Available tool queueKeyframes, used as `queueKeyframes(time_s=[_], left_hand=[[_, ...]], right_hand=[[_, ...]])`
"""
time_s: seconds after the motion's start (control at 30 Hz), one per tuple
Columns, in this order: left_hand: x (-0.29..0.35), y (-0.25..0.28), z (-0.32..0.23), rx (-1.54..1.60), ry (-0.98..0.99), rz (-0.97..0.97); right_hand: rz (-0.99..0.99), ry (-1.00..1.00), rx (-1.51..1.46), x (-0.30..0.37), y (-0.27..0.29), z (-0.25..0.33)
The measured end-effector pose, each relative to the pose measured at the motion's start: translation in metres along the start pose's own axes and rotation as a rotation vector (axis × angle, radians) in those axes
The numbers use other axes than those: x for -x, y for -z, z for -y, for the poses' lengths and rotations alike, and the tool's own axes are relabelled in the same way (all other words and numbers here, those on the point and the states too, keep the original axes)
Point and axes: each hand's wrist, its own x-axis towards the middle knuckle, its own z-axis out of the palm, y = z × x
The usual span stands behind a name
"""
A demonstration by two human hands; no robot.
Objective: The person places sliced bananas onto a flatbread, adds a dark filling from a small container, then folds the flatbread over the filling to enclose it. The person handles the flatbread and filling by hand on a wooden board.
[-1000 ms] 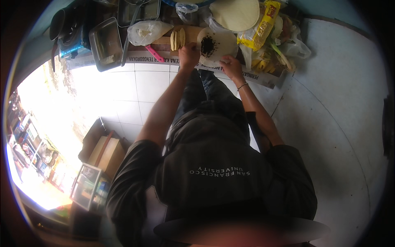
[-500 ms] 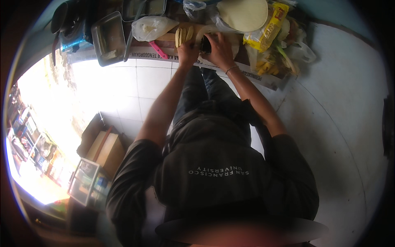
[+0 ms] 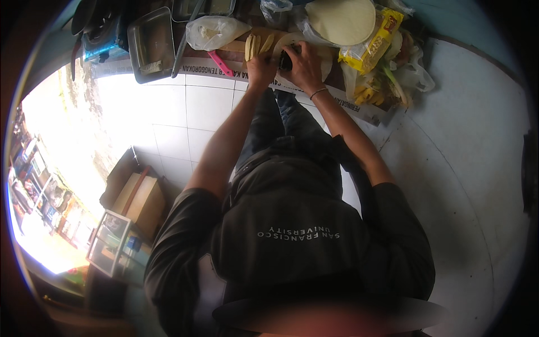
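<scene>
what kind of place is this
Probably a small food-prep stall or home kitchen: a low board with sliced yellow strips, a stack of round flat wrappers, metal trays and a white tiled floor.

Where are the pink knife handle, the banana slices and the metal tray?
pink knife handle (image 3: 220, 63), head view, middle of the handle.
banana slices (image 3: 254, 46), head view, middle slice.
metal tray (image 3: 135, 53), head view, left rim.

Yellow snack packet (image 3: 375, 40) w/ red print lies at worktop's far right, beside clear plastic bags (image 3: 412, 70). White plastic bag (image 3: 215, 31) sits far left-centre. Long white banner (image 3: 337, 98) w/ dark lettering hangs along worktop's front edge. Brown cardboard boxes (image 3: 140, 199) stand on floor, lower left.
</scene>
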Motion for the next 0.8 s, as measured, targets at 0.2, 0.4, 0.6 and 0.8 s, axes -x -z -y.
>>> queueKeyframes(time_s=[0.2,0.4,0.6,0.8], left_hand=[[-0.0011,-0.0012,0.0034,0.009,-0.028,-0.021],[-0.0012,-0.0029,0.0024,0.004,-0.017,-0.039],[-0.0012,-0.0010,0.0011,0.002,0.020,-0.007],[-0.0007,0.0004,0.0018,0.002,-0.007,0.003]], right_hand=[[-0.005,0.021,0.012,-0.0002,0.0010,0.0006],[-0.008,0.032,0.033,0.0004,0.0031,-0.0001],[-0.017,0.015,0.031,0.0009,-0.0010,-0.0023],[-0.019,0.054,0.017,0.0025,-0.0039,-0.0075]])
